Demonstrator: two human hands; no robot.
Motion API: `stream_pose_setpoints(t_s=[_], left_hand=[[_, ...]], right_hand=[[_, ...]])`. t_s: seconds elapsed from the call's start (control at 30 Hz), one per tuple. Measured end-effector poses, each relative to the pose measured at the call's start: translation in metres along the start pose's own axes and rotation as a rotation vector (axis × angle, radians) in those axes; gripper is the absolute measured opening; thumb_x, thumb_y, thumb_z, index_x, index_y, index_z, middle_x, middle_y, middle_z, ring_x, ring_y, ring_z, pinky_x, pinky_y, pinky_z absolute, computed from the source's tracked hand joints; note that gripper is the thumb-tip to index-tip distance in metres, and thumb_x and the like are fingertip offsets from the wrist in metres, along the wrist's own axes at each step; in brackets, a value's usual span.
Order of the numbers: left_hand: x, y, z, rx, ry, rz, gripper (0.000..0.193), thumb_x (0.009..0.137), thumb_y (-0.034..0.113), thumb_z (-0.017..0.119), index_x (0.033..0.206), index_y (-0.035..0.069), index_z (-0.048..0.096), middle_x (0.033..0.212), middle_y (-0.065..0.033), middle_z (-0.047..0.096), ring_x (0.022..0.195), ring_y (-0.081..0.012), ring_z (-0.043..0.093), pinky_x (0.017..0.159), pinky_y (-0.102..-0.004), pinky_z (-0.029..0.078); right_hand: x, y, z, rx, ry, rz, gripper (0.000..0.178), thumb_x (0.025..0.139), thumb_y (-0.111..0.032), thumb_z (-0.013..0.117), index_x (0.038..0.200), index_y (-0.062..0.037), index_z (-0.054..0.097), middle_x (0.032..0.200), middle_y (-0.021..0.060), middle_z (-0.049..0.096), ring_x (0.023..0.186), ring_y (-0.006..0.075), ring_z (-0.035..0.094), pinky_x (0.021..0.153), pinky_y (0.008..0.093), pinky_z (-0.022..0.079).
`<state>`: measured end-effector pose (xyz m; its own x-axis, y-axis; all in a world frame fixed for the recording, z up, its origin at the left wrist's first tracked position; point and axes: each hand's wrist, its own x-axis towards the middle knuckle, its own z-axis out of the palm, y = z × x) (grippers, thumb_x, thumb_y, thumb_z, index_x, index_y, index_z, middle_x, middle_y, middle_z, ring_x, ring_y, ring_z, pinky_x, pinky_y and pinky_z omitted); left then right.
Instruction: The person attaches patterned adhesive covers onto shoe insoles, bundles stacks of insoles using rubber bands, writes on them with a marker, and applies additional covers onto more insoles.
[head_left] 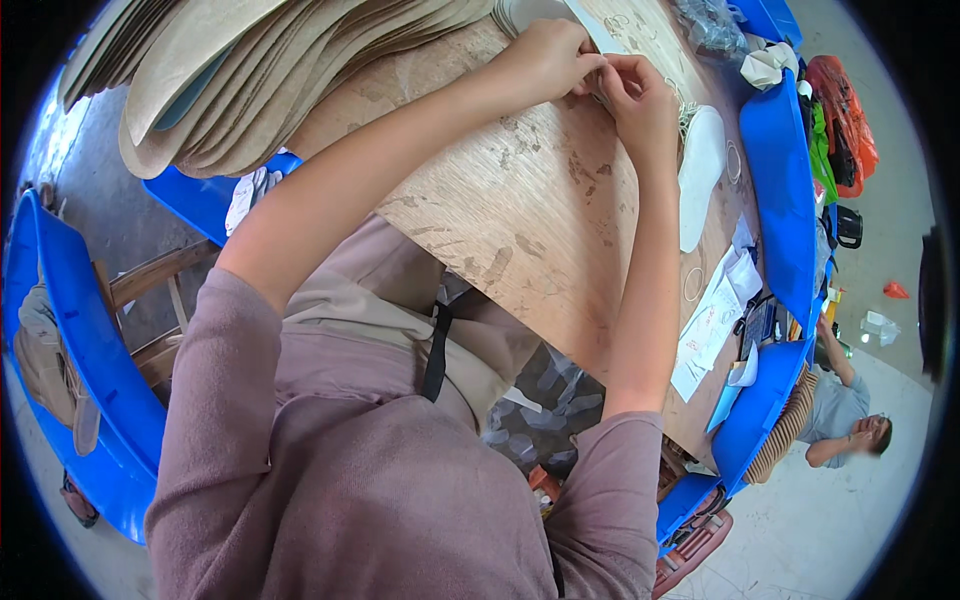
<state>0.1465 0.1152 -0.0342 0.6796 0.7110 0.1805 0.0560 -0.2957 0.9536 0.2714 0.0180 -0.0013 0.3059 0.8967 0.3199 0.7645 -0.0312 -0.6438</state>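
Plainly, the left hand (562, 58) and the right hand (642, 92) are together over the far part of the worktop (500, 200), fingers bent and fingertips meeting; anything between them is too hidden to tell. A pale strip (597, 28) shows just beyond the fingertips, toward the worktop's far edge, and whether either hand grips it I cannot tell. To the left, a fanned stack of tan sole-shaped pieces (290, 80) covers the worktop's far left part and juts past its left edge, with a blue-grey piece (195, 90) among them. Just beside the right wrist, toward the right edge, lie a tangle of pale bands (686, 118) and a white insole (703, 180). On the wood lie 2 thin loops (734, 162): 1 beside the insole, 1 near the papers (712, 322) spread along the right edge. A blue bin (780, 190) stands along that edge; well beyond it is a person in a grey top (838, 408).
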Motion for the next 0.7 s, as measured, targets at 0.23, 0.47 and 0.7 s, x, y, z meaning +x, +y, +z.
stream_pose_setpoints(t_s=[0.23,0.47,0.7], left_hand=[[-0.013,0.018,-0.012,0.612,-0.009,0.149,0.025,0.081,0.02,0.058,0.084,-0.002,0.07,0.078,-0.0238,0.068,0.074,-0.0396,0.068,0.071,-0.0479,0.055],[-0.037,0.037,-0.016,0.45,-0.083,0.51,0.016,0.088,0.014,0.057,0.091,-0.001,0.062,0.095,-0.018,0.063,0.091,-0.0352,0.059,0.084,-0.043,0.047],[-0.032,0.009,-0.014,0.87,-0.104,0.576,0.041,0.091,0.02,0.06,0.125,-0.003,0.053,0.128,-0.021,0.055,0.118,-0.0356,0.054,0.1,-0.0405,0.043]], right_hand=[[0.012,0.005,0.0,-0.113,0.186,0.198,0.029,0.086,-0.013,0.063,0.108,0.0044,0.06,0.088,0.0134,0.071,0.086,0.021,0.069,0.075,0.0327,0.054],[0.042,0.0,0.015,-0.324,0.072,0.011,0.03,0.074,-0.024,0.067,0.088,0.0023,0.071,0.089,0.0276,0.067,0.086,0.041,0.067,0.079,0.0457,0.054],[0.076,0.02,0.003,-0.339,-0.222,0.185,0.032,0.072,-0.024,0.066,0.088,0.0042,0.072,0.092,0.0307,0.066,0.088,0.0425,0.067,0.078,0.0453,0.054]])
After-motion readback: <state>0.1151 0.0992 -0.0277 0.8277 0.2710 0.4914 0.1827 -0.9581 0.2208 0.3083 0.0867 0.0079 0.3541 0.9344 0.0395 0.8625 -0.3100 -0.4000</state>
